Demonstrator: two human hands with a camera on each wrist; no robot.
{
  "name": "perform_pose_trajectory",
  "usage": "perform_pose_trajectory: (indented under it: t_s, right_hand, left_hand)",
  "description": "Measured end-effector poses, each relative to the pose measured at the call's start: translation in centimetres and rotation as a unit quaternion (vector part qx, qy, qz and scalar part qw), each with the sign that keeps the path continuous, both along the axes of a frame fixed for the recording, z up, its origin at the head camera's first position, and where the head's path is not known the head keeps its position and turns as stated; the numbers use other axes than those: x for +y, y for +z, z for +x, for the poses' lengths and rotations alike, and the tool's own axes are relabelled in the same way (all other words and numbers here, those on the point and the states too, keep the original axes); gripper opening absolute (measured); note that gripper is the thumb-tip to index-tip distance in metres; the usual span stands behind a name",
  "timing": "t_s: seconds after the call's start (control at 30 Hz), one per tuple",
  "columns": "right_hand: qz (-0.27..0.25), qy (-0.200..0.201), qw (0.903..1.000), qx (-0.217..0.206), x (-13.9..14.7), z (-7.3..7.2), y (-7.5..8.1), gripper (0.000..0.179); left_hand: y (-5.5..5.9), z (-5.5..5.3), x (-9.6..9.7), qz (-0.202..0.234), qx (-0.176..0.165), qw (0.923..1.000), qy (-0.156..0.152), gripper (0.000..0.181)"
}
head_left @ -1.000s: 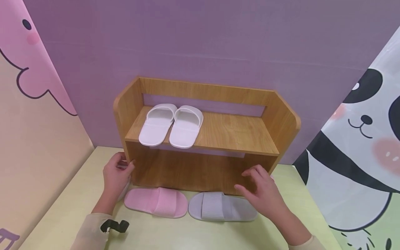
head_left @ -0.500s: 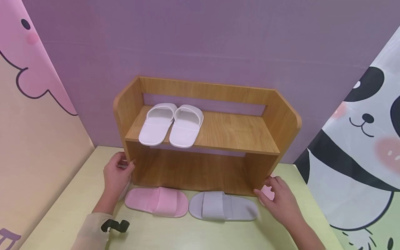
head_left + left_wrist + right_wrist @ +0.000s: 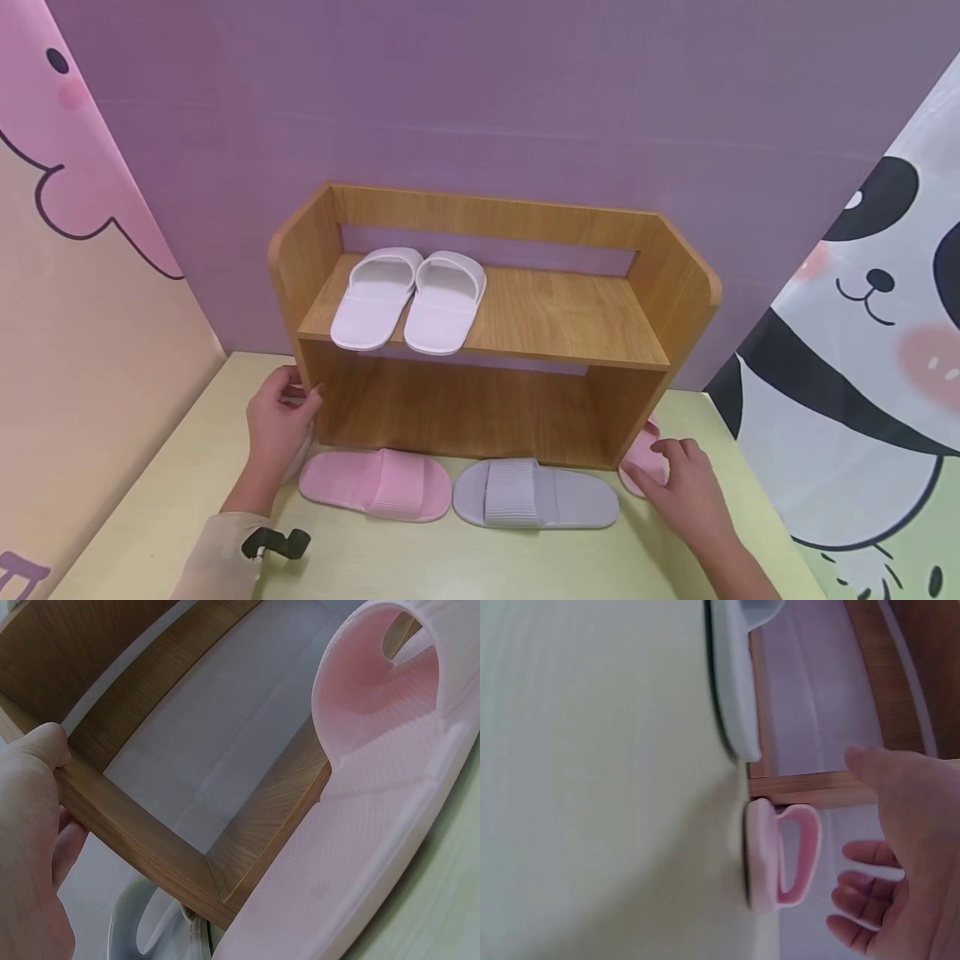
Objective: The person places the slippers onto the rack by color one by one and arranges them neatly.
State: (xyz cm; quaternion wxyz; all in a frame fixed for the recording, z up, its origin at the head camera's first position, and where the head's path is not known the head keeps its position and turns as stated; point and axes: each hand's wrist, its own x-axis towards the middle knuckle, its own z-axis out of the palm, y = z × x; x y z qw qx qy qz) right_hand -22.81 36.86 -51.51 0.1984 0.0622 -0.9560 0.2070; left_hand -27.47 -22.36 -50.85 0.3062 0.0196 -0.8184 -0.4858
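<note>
A small two-tier wooden shoe rack [image 3: 570,321] stands against the wall. My left hand [image 3: 279,425] pinches its left side panel, the thumb on the front edge and the fingers outside, as the left wrist view [image 3: 30,840] also shows. Just off the right panel, my right hand [image 3: 693,496] hovers with loosely bent fingers over a pink slipper [image 3: 641,467] lying beside the rack. In the right wrist view that slipper [image 3: 763,855] sits apart from the fingers. A pair of white slippers [image 3: 446,304] rests on the upper shelf, toes toward the back.
Before the rack lie a pink slipper [image 3: 375,485] and a grey slipper [image 3: 536,493], end to end on the pale table [image 3: 420,567]. Another light slipper [image 3: 300,454] shows partly behind my left wrist. A purple wall [image 3: 480,100] rises directly behind.
My right hand has moved right from in front of the lower shelf to the right panel, then slightly away, exposing more of the pink slipper there. The left hand stays put.
</note>
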Motion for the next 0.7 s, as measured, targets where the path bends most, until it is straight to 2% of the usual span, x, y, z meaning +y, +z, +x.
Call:
perform_pose_trajectory:
  t_s: [0.07,0.27,0.7]
  right_hand:
    - [-0.003,-0.013,0.9997,-0.019,0.2,-0.1,-0.5,0.065]
    - [-0.006,-0.043,0.9920,-0.118,0.5,-0.5,-1.0,0.085]
    - [0.013,-0.053,0.9795,-0.194,1.1,-2.1,-2.4,0.110]
  left_hand:
    - [-0.1,-0.1,0.0,-0.002,0.006,1.0000,0.000,0.027]
    - [-0.2,-0.2,-0.1,-0.004,0.014,0.9999,-0.001,0.027]
    - [0.3,0.1,0.1,0.004,-0.011,0.9999,0.001,0.028]
